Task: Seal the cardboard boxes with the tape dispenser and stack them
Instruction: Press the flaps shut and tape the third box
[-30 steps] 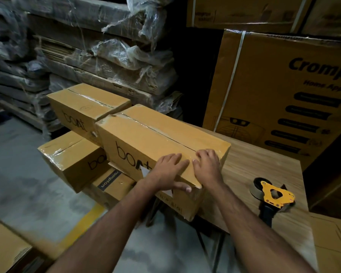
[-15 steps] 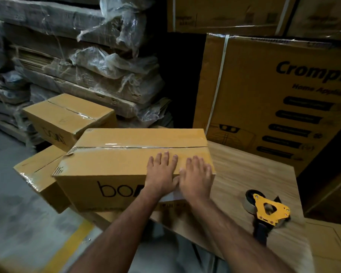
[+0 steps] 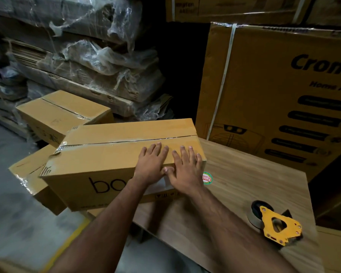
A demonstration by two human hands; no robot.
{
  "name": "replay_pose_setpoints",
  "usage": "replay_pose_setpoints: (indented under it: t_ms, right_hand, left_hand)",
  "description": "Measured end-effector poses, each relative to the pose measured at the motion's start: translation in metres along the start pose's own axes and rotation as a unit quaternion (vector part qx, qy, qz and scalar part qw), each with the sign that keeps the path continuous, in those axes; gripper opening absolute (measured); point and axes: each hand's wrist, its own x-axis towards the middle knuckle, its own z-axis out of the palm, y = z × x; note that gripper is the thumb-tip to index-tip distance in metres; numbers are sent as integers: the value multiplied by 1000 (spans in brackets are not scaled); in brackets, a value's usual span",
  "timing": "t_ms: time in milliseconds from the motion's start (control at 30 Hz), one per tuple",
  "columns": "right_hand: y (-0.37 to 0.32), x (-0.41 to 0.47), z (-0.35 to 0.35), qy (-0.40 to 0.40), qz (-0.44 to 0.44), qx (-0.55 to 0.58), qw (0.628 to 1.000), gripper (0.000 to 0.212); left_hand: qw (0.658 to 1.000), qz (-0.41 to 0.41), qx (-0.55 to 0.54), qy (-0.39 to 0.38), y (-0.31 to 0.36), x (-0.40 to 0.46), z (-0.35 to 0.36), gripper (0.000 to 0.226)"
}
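A brown cardboard box (image 3: 106,154) with black lettering lies across the left corner of the wooden table (image 3: 254,180), hanging past the table's edge. Clear tape runs along its top seam. My left hand (image 3: 152,164) and my right hand (image 3: 185,168) press flat on the box's near right top edge, fingers straight, side by side. The yellow tape dispenser (image 3: 274,223) lies on the table near my right forearm, untouched. Two other taped boxes sit to the left: one behind (image 3: 63,113), one lower (image 3: 28,174).
A large printed carton (image 3: 283,95) stands behind the table on the right. Plastic-wrapped flat cardboard stacks (image 3: 87,56) fill the back left. Grey floor with a yellow line (image 3: 67,243) lies below on the left. A round sticker (image 3: 207,178) is on the table.
The box has turned from pointing diagonally away to lying sideways across the table corner. Both hands stayed on its near right end and now lie flat on top.
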Motion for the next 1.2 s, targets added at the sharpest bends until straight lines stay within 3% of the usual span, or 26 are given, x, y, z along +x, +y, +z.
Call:
replay_pose_setpoints:
  t_ms: [433,533,600,633,733,800,867,933,1033,1100,1133,1167,1200]
  right_hand:
    - [13,-21,-1,-11,-33,22,999,78]
    - [20,-64,10,28,102,49,993,79]
    - [33,-96,25,18,257,65,964,72]
    - [43,-111,30,20,320,59,945,68]
    - [82,-160,61,13,438,81,895,56]
    - [107,-183,77,19,504,122,855,48]
    - [100,-201,46,45,566,222,792,59]
    - [105,-213,42,38,620,263,738,57]
    - [175,-232,128,31,635,231,736,46]
    - [196,-229,149,-24,643,196,740,39]
    - [196,-228,147,-13,637,180,750,37]
    - [193,-227,137,-13,646,203,736,36]
    - [169,-221,104,15,674,238,699,36]
  left_hand:
    - [998,10,-58,-9,1,-10,-8,79]
    - [994,82,-35,57,49,-29,-4,69]
    - [974,199,-41,99,97,-39,7,60]
    - [960,262,-49,81,121,-42,16,57]
    - [926,353,-65,-118,173,-56,31,39]
    - [909,356,-79,-204,191,-63,36,31]
    - [907,336,-84,-240,197,-69,39,39]
    - [907,315,-82,-267,197,-73,40,45]
    - [909,287,-105,-283,188,-75,41,51]
    - [911,274,-127,-280,177,-76,41,56]
    - [912,267,-131,-281,171,-76,42,57]
    - [913,260,-133,-284,165,-76,43,58]
    - [914,250,-136,-288,159,-76,43,58]
